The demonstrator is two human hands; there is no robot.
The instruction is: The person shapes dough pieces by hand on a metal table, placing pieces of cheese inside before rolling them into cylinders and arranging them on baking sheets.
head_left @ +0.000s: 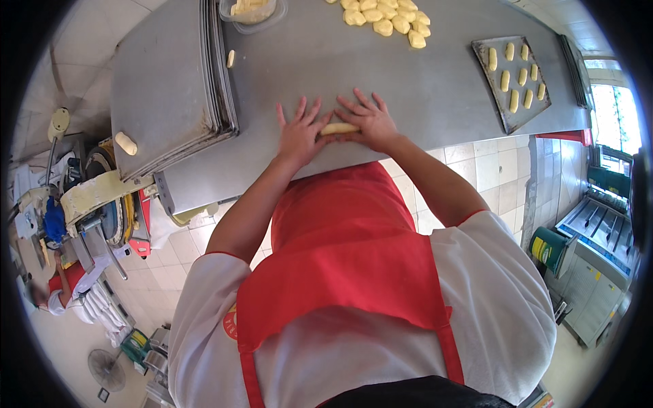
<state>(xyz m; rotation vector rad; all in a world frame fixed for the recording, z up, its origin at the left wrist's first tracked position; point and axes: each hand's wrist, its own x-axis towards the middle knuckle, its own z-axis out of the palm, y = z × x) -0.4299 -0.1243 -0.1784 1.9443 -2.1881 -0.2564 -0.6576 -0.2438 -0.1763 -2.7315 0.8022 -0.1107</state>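
A dough roll (pixel 339 128) is observed on the table (pixel 435 88), between the left hand (pixel 297 139) and right hand (pixel 375 128). Fingers of both are found spread wide, the roll touched at its ends, not gripped. Left of the roll, stacked trays (pixel 163 81) are noted; farther right, a tray (pixel 515 121) of shaped pieces (pixel 505 81); beyond the roll, heaped dough (pixel 373 15).
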